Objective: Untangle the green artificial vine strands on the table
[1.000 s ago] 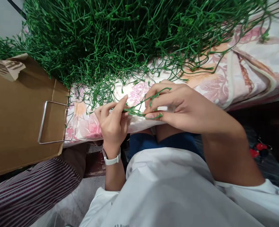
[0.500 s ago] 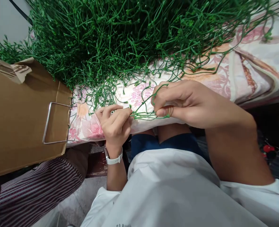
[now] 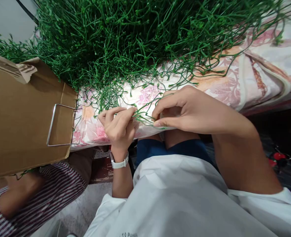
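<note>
My left hand (image 3: 119,126) pinches the gathered end of a small bunch of green plastic stems (image 3: 145,113) between thumb and forefinger. The stems fan out to the right, each thin with a small tip. My right hand (image 3: 185,110) is at their loose ends, its thumb and forefinger closed around one or more stems; which ones I cannot make out. Both hands are just above the near edge of a floral cloth (image 3: 96,131). Behind them a large heap of the same green stems (image 3: 135,36) spreads over the cloth.
At the left stands a cardboard box (image 3: 24,115), with a bent metal wire frame (image 3: 52,125) against its side. Below the box show another person's arm (image 3: 22,192) and striped clothing (image 3: 61,184). A red object (image 3: 278,156) is at the far right.
My right hand has moved a little left, closer to my left hand, and the stems have shifted with it. The other person's arm has come into view below the box.
</note>
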